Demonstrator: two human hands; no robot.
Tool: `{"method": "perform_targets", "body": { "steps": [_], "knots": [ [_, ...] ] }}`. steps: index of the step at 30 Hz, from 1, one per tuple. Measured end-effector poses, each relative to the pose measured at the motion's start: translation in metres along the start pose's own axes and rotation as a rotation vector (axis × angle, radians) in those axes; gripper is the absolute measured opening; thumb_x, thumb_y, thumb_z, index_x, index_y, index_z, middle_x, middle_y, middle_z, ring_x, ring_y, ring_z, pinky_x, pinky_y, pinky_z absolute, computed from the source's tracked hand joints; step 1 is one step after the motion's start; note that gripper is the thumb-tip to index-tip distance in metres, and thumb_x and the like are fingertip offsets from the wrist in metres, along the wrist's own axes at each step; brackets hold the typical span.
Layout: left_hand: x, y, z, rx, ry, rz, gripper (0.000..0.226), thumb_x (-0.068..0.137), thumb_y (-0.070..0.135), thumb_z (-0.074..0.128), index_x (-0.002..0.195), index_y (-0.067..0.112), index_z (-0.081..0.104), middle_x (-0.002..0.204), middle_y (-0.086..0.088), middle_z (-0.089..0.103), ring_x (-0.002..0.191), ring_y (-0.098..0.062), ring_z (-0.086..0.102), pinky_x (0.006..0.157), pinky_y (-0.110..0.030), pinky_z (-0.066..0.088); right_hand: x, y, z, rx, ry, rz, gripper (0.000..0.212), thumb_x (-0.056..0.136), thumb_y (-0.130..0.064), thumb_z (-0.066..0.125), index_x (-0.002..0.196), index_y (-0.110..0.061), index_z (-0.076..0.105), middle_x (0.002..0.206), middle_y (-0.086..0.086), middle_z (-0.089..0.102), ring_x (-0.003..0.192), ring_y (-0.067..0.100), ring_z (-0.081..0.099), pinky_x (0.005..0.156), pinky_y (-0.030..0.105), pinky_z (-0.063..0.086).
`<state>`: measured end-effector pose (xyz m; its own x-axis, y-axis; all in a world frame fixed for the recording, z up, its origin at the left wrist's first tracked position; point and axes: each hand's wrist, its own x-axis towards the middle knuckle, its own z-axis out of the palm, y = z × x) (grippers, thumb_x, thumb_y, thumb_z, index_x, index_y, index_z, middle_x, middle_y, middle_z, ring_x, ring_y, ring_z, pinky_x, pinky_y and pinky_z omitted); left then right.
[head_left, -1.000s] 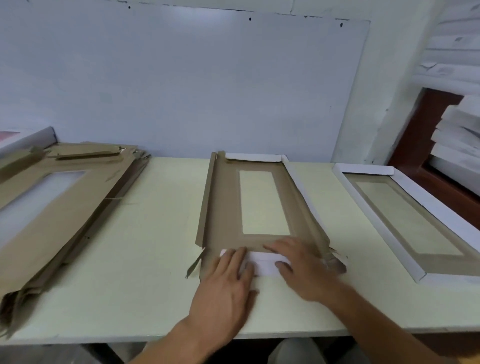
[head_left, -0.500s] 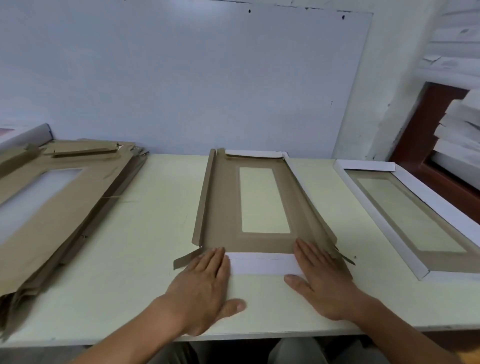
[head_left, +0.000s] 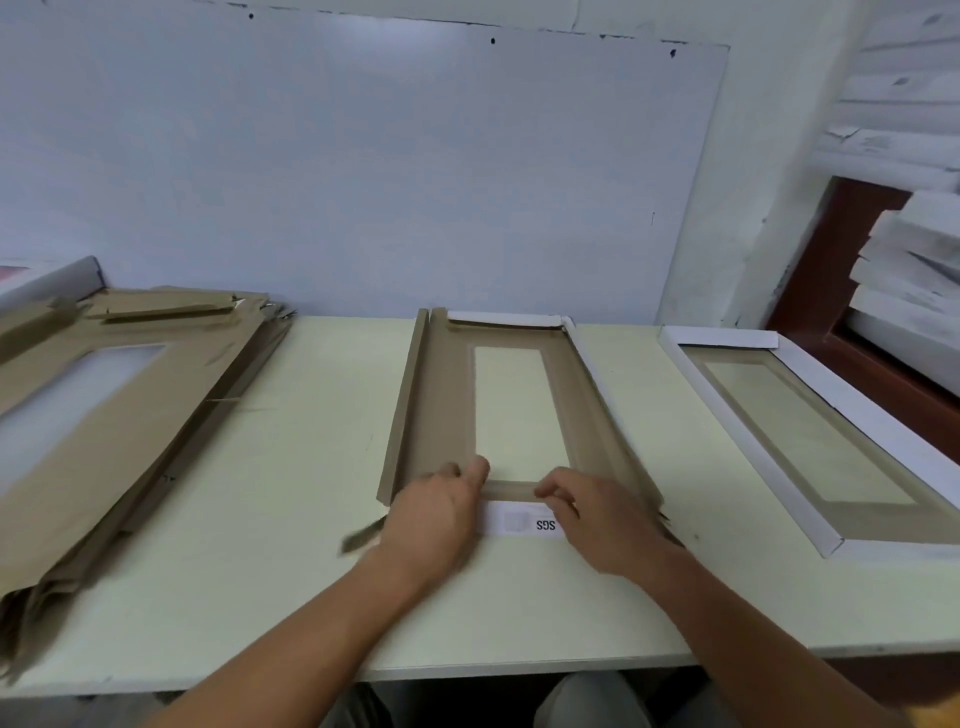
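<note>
One box blank (head_left: 441, 415) of brown card is lying at the middle of the table (head_left: 311, 467), with its long axis running away from me. A rectangular window (head_left: 519, 405) in its centre is showing the table surface. Its left side wall is standing folded up, and the far flap and right wall are showing white faces. The near flap (head_left: 524, 519) is showing its white face toward me, printed with a grey square and the letters SGS upside down. A brown strip is running along its top edge. How steeply it is standing cannot be told.

Both hands are grasping this near flap. My left hand (head_left: 436, 512) is gripping its left end, palm down, with the fingers curled over the top edge and the thumb lying on the brown card. My right hand (head_left: 597, 514) is pinching the top edge near the right end, fingers curled and knuckles up. Both forearms are reaching in from the near table edge and converging.

Well apart to the left, a stack of flat blanks (head_left: 104, 415) is lying on the table. To the right, a folded box (head_left: 750, 447) with white walls is lying near the blank without touching it. Beyond it, white boxes (head_left: 909, 260) are sitting piled up. A pale wall panel (head_left: 363, 156) is standing behind the table.
</note>
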<state>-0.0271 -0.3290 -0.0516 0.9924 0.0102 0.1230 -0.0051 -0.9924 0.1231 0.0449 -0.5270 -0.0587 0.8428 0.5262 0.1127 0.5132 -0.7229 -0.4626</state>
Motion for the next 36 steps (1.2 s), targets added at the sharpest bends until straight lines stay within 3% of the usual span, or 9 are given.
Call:
{"method": "perform_targets", "body": {
  "steps": [3,5,7,11,19,23,27,30,36],
  "knots": [
    [-0.006,0.015,0.017,0.030,0.051,0.193,0.046,0.092,0.010,0.038,0.137,0.016,0.042,0.132,-0.007,0.050,0.120,-0.028,0.046,0.101,-0.032,0.032,0.001,-0.009,0.019,-0.158,-0.017,-0.189,0.037,0.100,-0.012,0.047,0.134,-0.012,0.058,0.134,0.005,0.057,0.124,0.026,0.050,0.107,0.033,0.034],
    [-0.015,0.020,0.028,0.000,-0.047,0.267,0.053,0.100,0.017,0.029,0.153,0.008,0.024,0.158,-0.012,0.027,0.145,-0.026,0.024,0.119,-0.032,0.013,-0.006,-0.010,0.034,-0.230,-0.168,-0.212,0.053,0.107,-0.027,0.030,0.157,-0.011,0.025,0.165,0.002,0.020,0.152,0.019,0.014,0.124,0.032,0.007],
    [-0.026,0.017,0.033,0.007,-0.152,0.230,0.061,0.104,0.031,0.021,0.156,0.004,0.004,0.164,-0.014,0.000,0.152,-0.025,-0.003,0.123,-0.035,-0.004,-0.012,-0.005,0.038,-0.305,-0.311,-0.143,0.064,0.106,-0.048,0.012,0.159,-0.019,-0.009,0.165,-0.008,-0.018,0.149,0.005,-0.022,0.121,0.031,-0.014],
    [-0.042,0.009,0.022,0.195,-0.332,0.128,0.090,0.094,0.069,0.000,0.153,0.002,-0.010,0.161,-0.016,-0.017,0.149,-0.026,-0.020,0.122,-0.043,-0.009,-0.020,0.012,0.021,-0.333,-0.390,-0.031,0.096,0.078,-0.080,-0.012,0.156,-0.024,-0.020,0.158,-0.014,-0.032,0.143,0.002,-0.035,0.121,0.035,-0.017],
    [-0.057,0.006,-0.005,0.396,-0.318,0.060,0.104,0.088,0.077,-0.001,0.153,-0.004,-0.003,0.161,-0.023,-0.005,0.151,-0.032,-0.010,0.121,-0.046,-0.013,-0.032,0.021,0.018,-0.470,-0.275,0.106,0.095,0.088,-0.077,0.003,0.158,-0.016,-0.012,0.166,0.002,-0.018,0.151,0.014,-0.023,0.121,0.035,-0.015],
    [-0.066,-0.013,-0.018,-0.143,0.135,0.220,0.071,0.098,0.057,0.022,0.151,0.012,0.034,0.162,-0.001,0.019,0.151,-0.016,0.014,0.124,-0.034,0.002,-0.026,0.009,0.008,-0.427,-0.142,0.028,0.090,0.083,-0.084,0.025,0.150,-0.026,0.033,0.156,-0.009,0.035,0.143,0.015,0.030,0.119,0.037,0.020],
    [-0.065,-0.077,-0.031,-0.558,0.565,-0.183,0.032,0.094,0.007,0.050,0.124,0.013,0.061,0.127,0.002,0.061,0.119,-0.019,0.056,0.098,-0.029,0.041,-0.012,-0.005,-0.010,-0.074,-0.113,0.045,0.057,0.082,-0.083,0.030,0.086,-0.036,0.061,0.086,-0.017,0.063,0.084,0.007,0.059,0.074,0.028,0.047],
    [-0.062,-0.117,-0.029,-0.539,0.301,-0.251,0.048,0.090,-0.011,0.044,0.125,0.015,0.063,0.124,0.004,0.065,0.118,-0.017,0.061,0.098,-0.028,0.044,0.001,-0.014,-0.015,0.049,-0.175,0.086,0.068,0.092,-0.074,0.021,0.072,-0.015,0.049,0.067,0.000,0.050,0.067,0.017,0.050,0.066,0.033,0.041],
    [-0.051,-0.120,-0.019,-0.445,-0.149,0.276,0.084,0.079,-0.013,0.039,0.147,0.036,0.037,0.155,0.030,0.025,0.146,0.007,0.010,0.119,-0.016,0.014,0.003,-0.035,-0.011,0.011,-0.391,-0.037,0.027,0.091,-0.054,0.059,0.098,-0.031,0.070,0.082,-0.011,0.065,0.071,0.006,0.058,0.067,0.029,0.046]
  ]
}}
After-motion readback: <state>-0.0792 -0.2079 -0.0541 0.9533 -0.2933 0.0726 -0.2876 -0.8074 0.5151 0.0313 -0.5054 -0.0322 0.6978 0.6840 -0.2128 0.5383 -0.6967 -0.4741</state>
